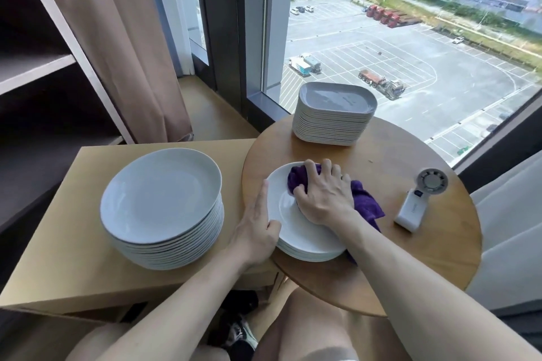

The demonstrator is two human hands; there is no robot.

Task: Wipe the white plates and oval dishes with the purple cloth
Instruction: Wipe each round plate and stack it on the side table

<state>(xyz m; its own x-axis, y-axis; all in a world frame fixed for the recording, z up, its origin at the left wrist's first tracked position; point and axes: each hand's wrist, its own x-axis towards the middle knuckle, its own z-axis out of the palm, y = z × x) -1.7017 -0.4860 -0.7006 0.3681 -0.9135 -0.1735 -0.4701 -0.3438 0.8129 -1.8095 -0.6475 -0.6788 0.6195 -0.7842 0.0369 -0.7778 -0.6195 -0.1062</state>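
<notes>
the fingers of my right hand are curled over the bunched purple cloth, pressing it onto the far half of the top plate; the cloth's loose tail spills past the right rim onto the wood. my left hand grasps that plate's left rim, thumb hooked over the edge. the plate caps a short stack at the near left edge of the round table. bare wood lies between it and the oval dishes stacked at the far edge by the window. a white handheld fan lies to the right, apart from the cloth. left of my wrist, a tall plate stack sits on the square side table, near but not touching.
</notes>
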